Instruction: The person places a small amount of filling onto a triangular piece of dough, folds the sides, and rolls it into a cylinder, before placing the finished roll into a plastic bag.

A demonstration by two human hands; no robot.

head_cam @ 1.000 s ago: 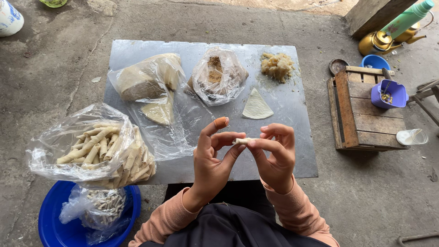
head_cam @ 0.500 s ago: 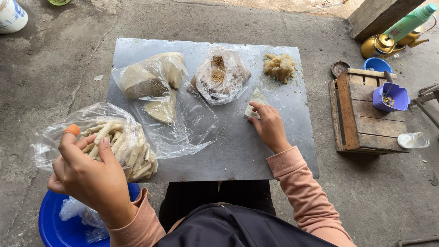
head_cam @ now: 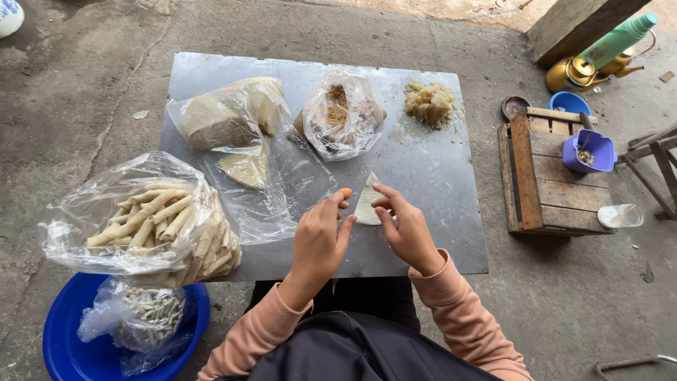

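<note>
Pinching a small orange piece [head_cam: 346, 192] in the left hand [head_cam: 319, 240], pressing the right hand [head_cam: 407, 229] onto a thin triangular wrapper [head_cam: 367, 204] lying on the bench [head_cam: 437, 176] just ahead of the fingers; likely soft, light, tearable, best lifting by an edge.

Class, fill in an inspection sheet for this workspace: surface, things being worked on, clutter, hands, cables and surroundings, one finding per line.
Surface: metal sheet on a concrete floor, smeared with crumbs.
Job's things: pale triangular wrapper flat on the sheet; filling pile at the far right; bag of rolls at the near left edge.
Clutter: bag of wrappers, bag of crumbs, blue basin holding another bag.
Hands: left hand beside the wrapper, something orange at a fingertip; right hand touching the wrapper.
Cables: nothing seen.
Surroundings: wooden crate, purple cup, brass kettle, green flask.
</note>
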